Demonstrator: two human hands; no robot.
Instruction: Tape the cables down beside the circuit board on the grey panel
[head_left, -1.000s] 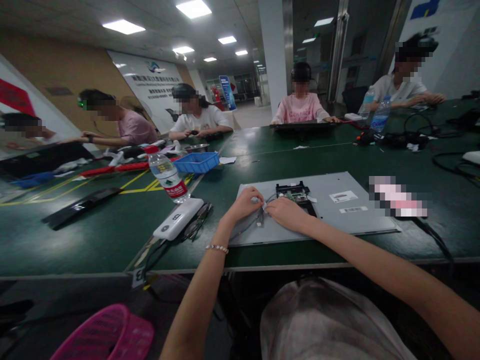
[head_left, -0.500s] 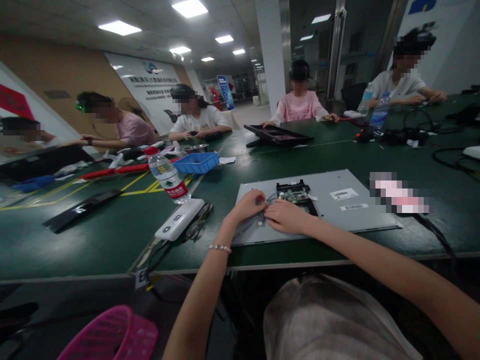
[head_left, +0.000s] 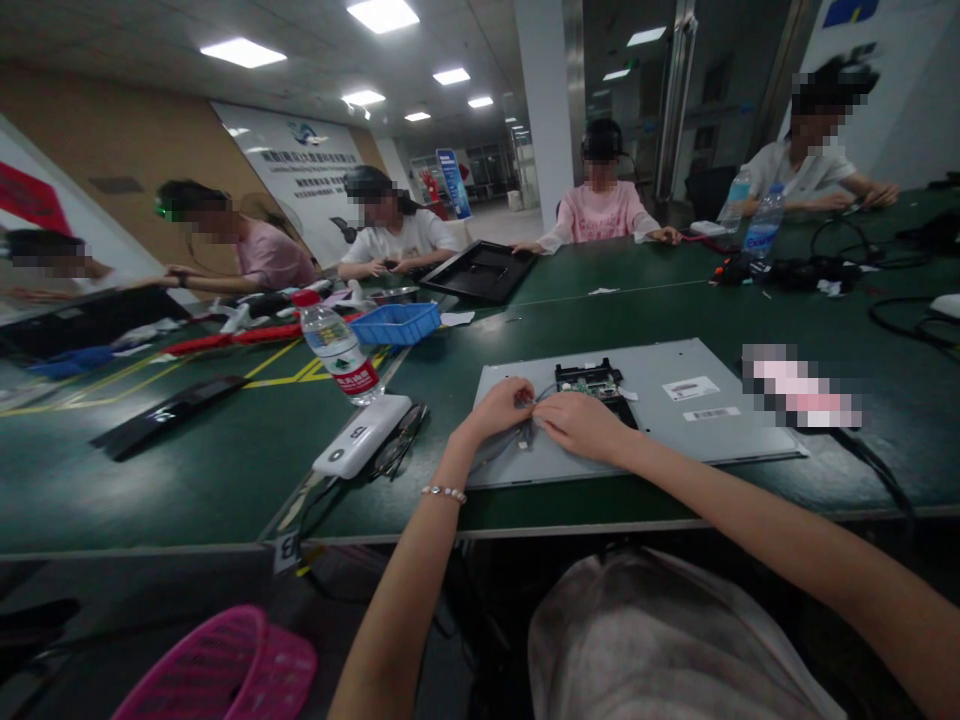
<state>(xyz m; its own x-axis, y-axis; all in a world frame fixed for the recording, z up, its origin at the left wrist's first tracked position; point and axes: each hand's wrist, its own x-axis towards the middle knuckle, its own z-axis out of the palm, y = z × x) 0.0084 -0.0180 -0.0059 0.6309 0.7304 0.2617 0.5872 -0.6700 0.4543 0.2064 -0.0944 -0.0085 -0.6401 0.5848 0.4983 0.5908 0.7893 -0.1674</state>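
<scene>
A flat grey panel (head_left: 705, 370) with two white labels lies on the green table. A black bracket and a green circuit board (head_left: 596, 388) sit near its middle. Over the panel's left part, my left hand (head_left: 504, 408) is closed with its fingertips pinched on thin grey cables (head_left: 523, 435). My right hand (head_left: 577, 425) meets it from the right, fingers pressed together on the same cables, its palm beside the circuit board. A small connector hangs from the cables just below the fingertips.
Left of the panel are a white power bank (head_left: 361, 436), glasses (head_left: 401, 440), a water bottle (head_left: 339, 352) and a blue tray (head_left: 397, 324). A pixelated object (head_left: 802, 388) lies to the right. Several people sit around the table; one holds a black frame (head_left: 480, 272). A pink basket (head_left: 225, 665) stands below.
Across the table, a person's black frame has shifted left and turned. My right hand has risen slightly at the cables; my left hand has stayed nearly in place.
</scene>
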